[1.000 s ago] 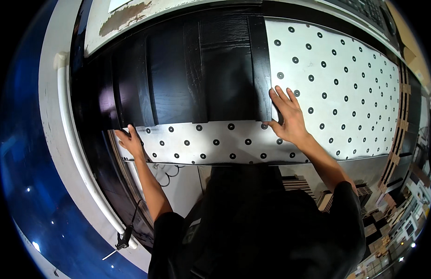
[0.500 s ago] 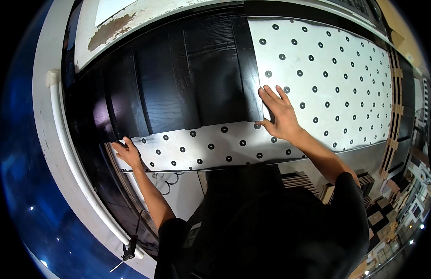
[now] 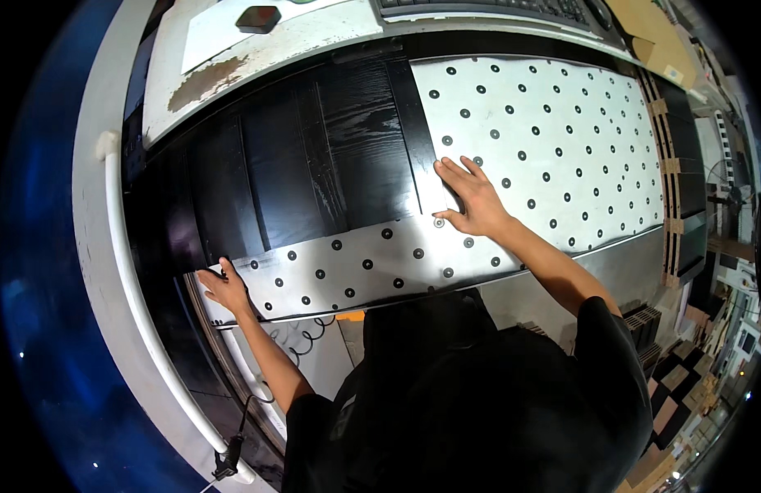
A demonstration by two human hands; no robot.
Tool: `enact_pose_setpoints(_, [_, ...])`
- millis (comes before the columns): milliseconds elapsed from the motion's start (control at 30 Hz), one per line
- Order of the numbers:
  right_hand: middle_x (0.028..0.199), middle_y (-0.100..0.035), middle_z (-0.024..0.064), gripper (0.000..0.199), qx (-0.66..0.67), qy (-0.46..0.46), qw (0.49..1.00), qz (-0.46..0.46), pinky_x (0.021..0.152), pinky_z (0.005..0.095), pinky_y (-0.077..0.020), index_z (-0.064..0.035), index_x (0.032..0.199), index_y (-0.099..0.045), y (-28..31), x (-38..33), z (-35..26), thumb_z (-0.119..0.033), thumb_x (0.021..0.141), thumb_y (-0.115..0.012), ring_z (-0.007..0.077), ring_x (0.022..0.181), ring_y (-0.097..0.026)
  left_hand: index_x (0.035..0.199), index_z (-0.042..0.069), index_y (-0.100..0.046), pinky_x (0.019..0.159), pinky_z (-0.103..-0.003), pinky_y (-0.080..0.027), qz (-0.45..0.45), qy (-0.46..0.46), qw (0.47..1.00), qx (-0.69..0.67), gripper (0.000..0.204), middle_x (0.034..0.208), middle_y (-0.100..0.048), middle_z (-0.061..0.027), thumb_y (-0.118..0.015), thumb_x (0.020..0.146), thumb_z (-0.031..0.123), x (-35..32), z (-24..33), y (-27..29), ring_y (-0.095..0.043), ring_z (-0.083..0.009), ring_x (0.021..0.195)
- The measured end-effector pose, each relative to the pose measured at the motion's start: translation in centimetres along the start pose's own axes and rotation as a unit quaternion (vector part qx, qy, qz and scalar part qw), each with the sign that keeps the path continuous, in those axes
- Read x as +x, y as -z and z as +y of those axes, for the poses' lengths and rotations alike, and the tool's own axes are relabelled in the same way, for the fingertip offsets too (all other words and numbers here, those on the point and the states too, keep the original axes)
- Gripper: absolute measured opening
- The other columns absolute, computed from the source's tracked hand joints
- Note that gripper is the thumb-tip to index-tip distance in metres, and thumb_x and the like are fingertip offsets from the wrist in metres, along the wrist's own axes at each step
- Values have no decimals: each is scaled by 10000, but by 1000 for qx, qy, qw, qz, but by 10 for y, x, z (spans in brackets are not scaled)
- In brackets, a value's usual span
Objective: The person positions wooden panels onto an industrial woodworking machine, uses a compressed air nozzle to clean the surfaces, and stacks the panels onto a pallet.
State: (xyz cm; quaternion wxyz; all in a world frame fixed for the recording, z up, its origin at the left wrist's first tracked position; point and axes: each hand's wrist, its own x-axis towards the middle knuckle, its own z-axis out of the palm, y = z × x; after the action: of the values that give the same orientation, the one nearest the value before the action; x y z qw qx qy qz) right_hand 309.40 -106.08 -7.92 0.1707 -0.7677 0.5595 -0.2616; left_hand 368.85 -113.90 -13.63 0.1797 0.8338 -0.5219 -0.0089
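Observation:
A black panel with raised strips and a wood-grain look [image 3: 282, 164] lies flat on a white table top dotted with dark round spots [image 3: 553, 123]. At the panel's near left corner, my left hand [image 3: 226, 287] rests with fingers extended, its fingertips touching the edge. My right hand [image 3: 477, 201] lies at the panel's right end, thumb and fingers spread, the fingertips against its side edge and the palm over the white surface. Neither hand grasps anything.
Beyond the panel, a worn white ledge [image 3: 232, 70] carries a dark keyboard [image 3: 487, 10] and a small dark box [image 3: 258, 19]. Wooden slats [image 3: 670, 177] border the table's right end. A white pipe [image 3: 134, 271] runs along the left, near a black-handled tool [image 3: 229, 460] on a cord.
The view has shifted, so more of the far ledge and keyboard shows. Both hands stay at the same panel edges; the panel shows no clear movement on the table.

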Motion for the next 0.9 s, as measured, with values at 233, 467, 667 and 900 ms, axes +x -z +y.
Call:
enact_pose_setpoints(233, [1544,-495,216,906,-27,15,1000,4,1248,538,-273,-12,1561,-388,-3,-6,4,-507,882,-728,360,1459,-446,1602,-75,-231,1248,-635,-59,16,-1,1000,-13,1037,1693,-216,-248,-486,980,713,4,8,-2,-168,-361,1589])
enact_pose_setpoints(467, [1520,-511,214,873,-55,-10,998,42,1254,519,-281,-28,1573,-363,-3,-20,-11,-475,908,-708,356,1458,-437,1580,-89,-267,1252,-626,-89,34,-2,999,7,1083,1665,-286,-245,-470,951,770,-2,15,0,-218,-369,1571])
enact_pose_setpoints(667, [1476,-490,329,801,-42,-141,980,135,1254,516,-264,21,1579,-295,-37,-63,-59,-344,967,-662,432,1427,-436,1546,-123,-304,1204,-617,-263,66,-37,997,23,1101,1587,-382,-304,-403,954,800,-3,6,-2,-360,-433,1486])
enact_pose_setpoints(900, [1499,-520,216,637,25,-104,981,160,1266,514,-268,-23,1529,-411,-43,-194,-94,-225,971,-643,375,1448,-436,1449,-222,-369,1145,-564,-369,129,-119,982,-67,880,1386,-482,-437,-523,1048,546,-81,45,6,-472,-561,1302])
